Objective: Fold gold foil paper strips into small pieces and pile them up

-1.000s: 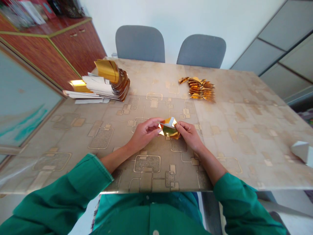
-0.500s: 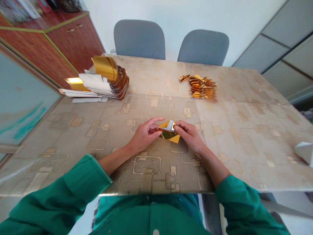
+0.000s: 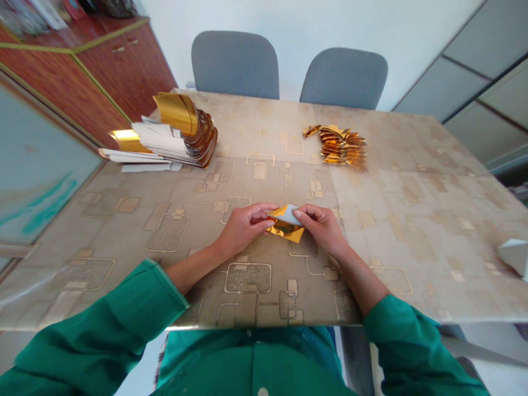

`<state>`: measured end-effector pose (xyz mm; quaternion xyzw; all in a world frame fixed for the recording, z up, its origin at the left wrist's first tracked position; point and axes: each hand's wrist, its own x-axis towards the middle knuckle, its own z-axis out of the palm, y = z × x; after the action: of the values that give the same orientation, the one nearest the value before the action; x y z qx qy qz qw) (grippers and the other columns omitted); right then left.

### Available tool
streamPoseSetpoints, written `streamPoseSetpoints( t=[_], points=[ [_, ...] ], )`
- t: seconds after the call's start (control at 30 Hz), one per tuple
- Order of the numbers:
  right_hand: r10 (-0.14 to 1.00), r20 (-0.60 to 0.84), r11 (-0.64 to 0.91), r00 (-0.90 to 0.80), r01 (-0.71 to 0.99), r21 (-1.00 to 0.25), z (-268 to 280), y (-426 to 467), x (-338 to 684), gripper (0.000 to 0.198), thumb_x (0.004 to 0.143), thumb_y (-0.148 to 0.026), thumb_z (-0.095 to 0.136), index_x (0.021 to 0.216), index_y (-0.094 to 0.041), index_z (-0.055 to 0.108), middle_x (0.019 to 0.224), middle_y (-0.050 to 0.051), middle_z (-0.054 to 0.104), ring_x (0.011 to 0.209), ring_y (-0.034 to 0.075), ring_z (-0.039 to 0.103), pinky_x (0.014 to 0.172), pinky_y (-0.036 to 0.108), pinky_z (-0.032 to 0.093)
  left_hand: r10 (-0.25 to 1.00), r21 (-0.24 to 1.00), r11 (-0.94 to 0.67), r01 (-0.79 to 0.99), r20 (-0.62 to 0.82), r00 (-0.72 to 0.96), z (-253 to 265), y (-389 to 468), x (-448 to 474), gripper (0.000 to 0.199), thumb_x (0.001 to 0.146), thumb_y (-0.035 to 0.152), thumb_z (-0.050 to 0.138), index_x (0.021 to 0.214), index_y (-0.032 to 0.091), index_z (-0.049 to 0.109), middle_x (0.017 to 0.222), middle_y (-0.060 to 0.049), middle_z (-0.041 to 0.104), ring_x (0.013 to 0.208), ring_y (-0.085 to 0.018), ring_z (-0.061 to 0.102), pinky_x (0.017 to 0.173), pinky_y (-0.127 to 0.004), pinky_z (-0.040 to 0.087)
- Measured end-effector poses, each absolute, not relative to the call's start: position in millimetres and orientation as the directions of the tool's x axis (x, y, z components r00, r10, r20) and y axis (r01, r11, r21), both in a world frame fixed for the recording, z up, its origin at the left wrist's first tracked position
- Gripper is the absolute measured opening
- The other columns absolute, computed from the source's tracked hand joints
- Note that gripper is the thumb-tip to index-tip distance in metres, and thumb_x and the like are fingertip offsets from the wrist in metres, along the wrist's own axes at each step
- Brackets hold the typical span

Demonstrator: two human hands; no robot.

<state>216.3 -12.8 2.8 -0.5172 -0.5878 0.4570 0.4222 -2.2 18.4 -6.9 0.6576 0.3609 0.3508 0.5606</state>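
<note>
A partly folded piece of gold foil paper, with its white inner side showing at the top, is held between both hands just above the table. My left hand pinches its left end with thumb and fingers. At the right end my right hand grips it, thumb on the white upper part. Farther off, to the right, lies a row of folded gold foil pieces. At the far left a stack of gold foil sheets with white backs is fanned over.
A patterned cloth covers the table. Two grey chairs stand behind it against the wall. A wooden cabinet is at the far left. Near the right edge sits a white object.
The gold paper has tilted in my fingers, and its white inner side now shows as a broader, flatter flap. Both hands keep nearly the same place.
</note>
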Motion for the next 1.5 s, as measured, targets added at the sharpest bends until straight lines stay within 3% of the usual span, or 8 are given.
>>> streamPoseSetpoints(
  t=[0.27,0.53,0.73,0.93,1.1,1.23,1.3,1.5],
  points=[
    [0.982,0.029,0.078,-0.187,0.26,-0.962,1.5,-12.9,216.8,0.033,0.088,-0.051,0.059,0.08,-0.02,0.065,0.066,-0.003,0.058,0.061,0.011,0.05,0.058,0.023,0.038,0.9,0.988,-0.104,0.111,0.046,0.433,-2.9,18.8,-2.8,0.022,0.088,0.033,0.064,0.094,0.013,0.07,0.073,-0.003,0.072,0.058,-0.011,0.065,0.056,-0.019,0.055],
    [0.989,0.087,0.118,-0.12,0.28,-0.953,3.2,-12.6,219.2,0.033,0.092,-0.048,0.054,0.075,-0.02,0.06,0.062,-0.004,0.05,0.058,0.01,0.045,0.056,0.024,0.034,0.898,0.987,-0.133,0.091,0.08,0.433,-9.6,19.5,-1.4,0.036,0.086,0.03,0.067,0.117,0.013,0.066,0.096,-0.008,0.075,0.075,-0.014,0.07,0.062,-0.023,0.059],
    [0.973,0.103,0.145,-0.205,0.202,-0.969,-5.1,-11.6,217.7,0.03,0.088,-0.04,0.061,0.11,-0.02,0.061,0.075,-0.002,0.062,0.065,0.012,0.055,0.062,0.025,0.042,0.906,0.978,-0.167,0.124,0.102,0.411,-12.2,20.4,-2.1,0.038,0.086,0.031,0.066,0.12,0.013,0.064,0.097,-0.008,0.075,0.077,-0.015,0.071,0.063,-0.023,0.058],
    [0.972,0.235,0.192,-0.017,0.637,-0.747,12.8,-7.4,257.9,0.023,0.084,-0.028,0.055,0.1,-0.018,0.068,0.071,0.001,0.063,0.063,0.015,0.056,0.064,0.029,0.043,0.914,0.911,-0.296,0.288,0.182,0.363,-3.2,22.0,-9.7,0.035,0.09,0.03,0.057,0.121,0.016,0.065,0.11,-0.009,0.074,0.082,-0.016,0.073,0.071,-0.027,0.058],
    [0.673,0.456,-0.399,0.582,0.805,-0.438,28.0,-39.6,366.2,0.023,0.078,-0.025,0.055,0.097,-0.02,0.067,0.079,0.014,0.066,0.084,0.035,0.064,0.071,0.05,0.044,0.916,0.712,-0.386,0.586,0.219,0.337,10.1,43.3,-51.0,0.026,0.089,0.028,0.054,0.104,0.018,0.073,0.098,-0.004,0.077,0.081,-0.017,0.07,0.075,-0.027,0.055],
    [0.454,0.623,-0.459,0.637,0.767,-0.449,20.7,-62.4,413.7,0.049,0.077,-0.037,0.069,0.122,-0.023,0.056,0.133,0.027,0.053,0.127,0.056,0.042,0.091,0.075,0.029,0.954,0.392,-0.241,0.888,0.264,0.142,21.8,72.1,-103.3,0.028,0.091,0.025,0.051,0.104,0.017,0.074,0.101,-0.005,0.075,0.084,-0.02,0.066,0.083,-0.033,0.05],
    [0.476,0.651,-0.404,0.592,0.804,-0.436,18.0,-56.1,407.2,0.052,0.084,-0.038,0.063,0.131,-0.021,0.051,0.144,0.027,0.045,0.131,0.057,0.038,0.096,0.078,0.024,0.944,0.229,-0.151,0.962,0.323,0.071,28.0,87.1,-127.5,0.032,0.096,0.026,0.046,0.112,0.013,0.071,0.111,-0.008,0.071,0.102,-0.024,0.06,0.092,-0.038,0.046],
    [0.754,0.626,0.088,0.202,0.912,-0.401,16.6,-12.8,328.3,0.025,0.087,-0.024,0.054,0.106,-0.017,0.069,0.105,0.014,0.073,0.1,0.03,0.066,0.092,0.051,0.049,0.888,0.059,-0.052,0.997,0.46,0.019,42.7,124.1,-175.0,0.043,0.103,0.025,0.034,0.141,0.008,0.045,0.149,-0.012,0.045,0.133,-0.029,0.037,0.112,-0.059,0.023]
  ],
)
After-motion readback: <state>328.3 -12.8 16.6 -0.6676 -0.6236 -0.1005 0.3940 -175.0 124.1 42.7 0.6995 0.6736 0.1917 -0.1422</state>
